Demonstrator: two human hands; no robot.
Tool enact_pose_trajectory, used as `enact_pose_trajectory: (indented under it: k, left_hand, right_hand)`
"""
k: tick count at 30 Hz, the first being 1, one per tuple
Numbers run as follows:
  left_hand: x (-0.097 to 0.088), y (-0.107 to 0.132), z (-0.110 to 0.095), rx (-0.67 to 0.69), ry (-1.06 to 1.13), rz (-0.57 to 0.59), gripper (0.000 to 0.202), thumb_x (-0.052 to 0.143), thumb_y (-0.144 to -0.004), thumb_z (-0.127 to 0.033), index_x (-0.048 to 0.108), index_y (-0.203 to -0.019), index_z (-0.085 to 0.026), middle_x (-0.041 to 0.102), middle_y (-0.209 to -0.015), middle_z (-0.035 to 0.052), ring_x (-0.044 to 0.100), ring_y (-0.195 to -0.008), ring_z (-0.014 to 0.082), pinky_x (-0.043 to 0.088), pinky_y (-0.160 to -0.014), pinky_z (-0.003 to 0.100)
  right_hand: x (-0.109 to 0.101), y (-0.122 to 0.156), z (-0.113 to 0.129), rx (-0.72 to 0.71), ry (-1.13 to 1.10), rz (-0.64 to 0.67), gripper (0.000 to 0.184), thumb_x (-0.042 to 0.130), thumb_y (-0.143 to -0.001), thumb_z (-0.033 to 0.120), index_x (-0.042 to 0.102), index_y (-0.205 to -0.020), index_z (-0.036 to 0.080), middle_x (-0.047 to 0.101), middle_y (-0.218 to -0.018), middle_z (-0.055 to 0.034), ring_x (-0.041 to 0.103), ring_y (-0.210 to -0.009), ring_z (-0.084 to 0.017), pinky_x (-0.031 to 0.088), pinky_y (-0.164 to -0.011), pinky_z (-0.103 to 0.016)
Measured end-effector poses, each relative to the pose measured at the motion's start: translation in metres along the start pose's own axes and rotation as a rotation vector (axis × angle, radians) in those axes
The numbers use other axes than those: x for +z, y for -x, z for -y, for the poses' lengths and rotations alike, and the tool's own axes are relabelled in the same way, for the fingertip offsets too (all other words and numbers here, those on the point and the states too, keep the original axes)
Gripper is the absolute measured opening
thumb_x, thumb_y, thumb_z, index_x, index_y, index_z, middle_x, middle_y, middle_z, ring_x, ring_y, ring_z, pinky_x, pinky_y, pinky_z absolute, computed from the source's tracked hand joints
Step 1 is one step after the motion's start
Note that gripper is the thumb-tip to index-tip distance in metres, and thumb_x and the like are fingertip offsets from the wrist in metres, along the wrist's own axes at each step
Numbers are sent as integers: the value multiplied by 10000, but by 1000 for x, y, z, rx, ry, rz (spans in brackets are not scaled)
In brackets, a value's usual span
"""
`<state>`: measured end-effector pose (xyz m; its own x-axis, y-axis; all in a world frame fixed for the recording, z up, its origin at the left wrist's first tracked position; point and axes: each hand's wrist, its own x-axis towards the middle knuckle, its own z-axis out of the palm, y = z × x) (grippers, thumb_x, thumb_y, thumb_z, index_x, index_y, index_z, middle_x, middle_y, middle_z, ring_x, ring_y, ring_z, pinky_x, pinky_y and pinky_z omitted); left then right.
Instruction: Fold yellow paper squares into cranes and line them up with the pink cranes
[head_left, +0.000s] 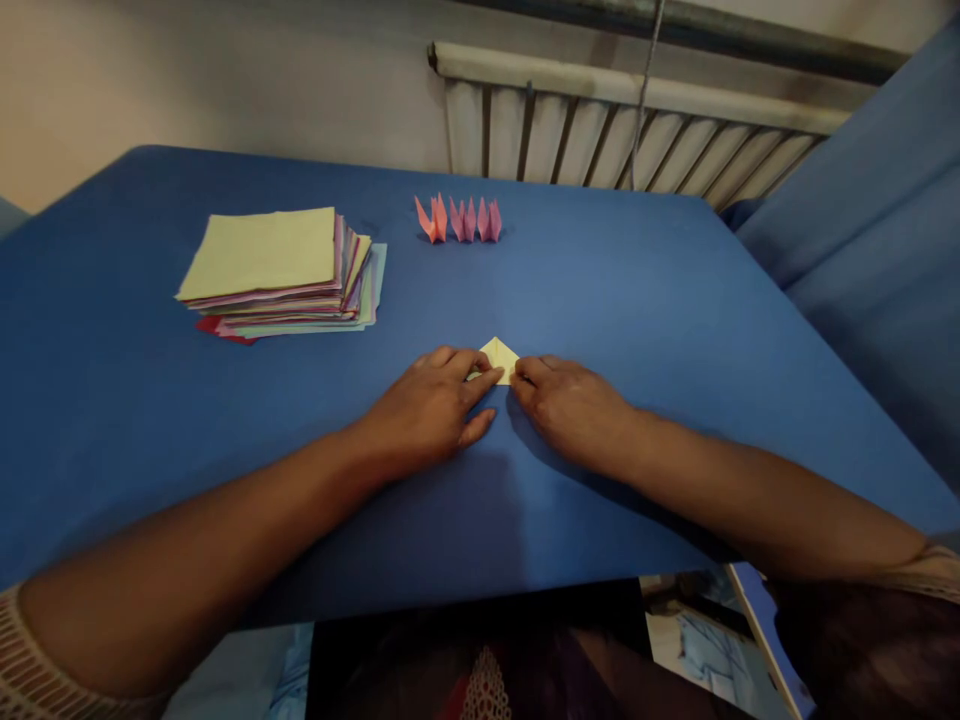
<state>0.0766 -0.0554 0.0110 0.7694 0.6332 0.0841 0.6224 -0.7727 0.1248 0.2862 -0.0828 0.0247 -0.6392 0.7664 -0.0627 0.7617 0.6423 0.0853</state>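
A small piece of folded yellow paper [497, 352] lies on the blue table, its pointed top facing away from me and a crease near the tip. My left hand [431, 405] holds down its left side with the fingertips, while the thumb rests apart, nearer to me. At the right corner, my right hand [570, 405] has its fingers curled in and pinched on the paper's edge. Both hands cover the side corners, so the full outline of the paper is hidden.
A stack of coloured paper sheets [270, 255], yellow on top, sits at the left. Farther back stand three folded paper pieces: an orange one [433, 222] and two pink ones [476, 222]. Behind the blue table [637, 290] are a radiator [547, 130] and, rightward, a blue curtain [862, 220].
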Motion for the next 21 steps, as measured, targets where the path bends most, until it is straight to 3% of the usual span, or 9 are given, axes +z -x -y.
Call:
enact_pose_trajectory:
  k: [9, 13, 17, 21]
  left_hand:
    - [-4, 2, 3, 22, 37, 19, 370, 512, -925, -327, 642, -1252, -210, 612, -1237, 92, 548, -1059, 256, 433, -921, 421]
    - [-3, 2, 2, 37, 49, -23, 348, 497, -934, -303, 652, -1232, -213, 625, -1223, 86, 557, -1064, 245, 428, -941, 419]
    - [0, 3, 4, 33, 53, -73, 336, 498, -931, -283, 658, -1218, -210, 636, -1194, 91, 565, -1068, 240, 427, -963, 426]
    - [2, 6, 8, 47, 86, -114, 321, 511, -922, -261, 665, -1198, -206, 638, -1200, 91, 561, -1089, 237, 425, -987, 426]
  right_hand:
    - [13, -13, -21, 69, -233, -122, 246, 410, -964, 187, 651, -982, 143, 646, -1004, -103, 573, -915, -207, 441, -821, -323]
    - [22, -35, -31, 324, -397, -254, 245, 516, -932, 269, 602, -1125, 145, 650, -1092, -110, 584, -999, -207, 445, -866, -335]
    - [14, -61, -34, 473, -534, -118, 306, 626, -865, 391, 615, -1078, 172, 695, -959, -63, 619, -823, -180, 452, -734, -305]
    - [6, -76, -32, 512, -632, 0, 306, 724, -765, 416, 630, -949, 190, 690, -849, -35, 607, -719, -157, 419, -635, -273]
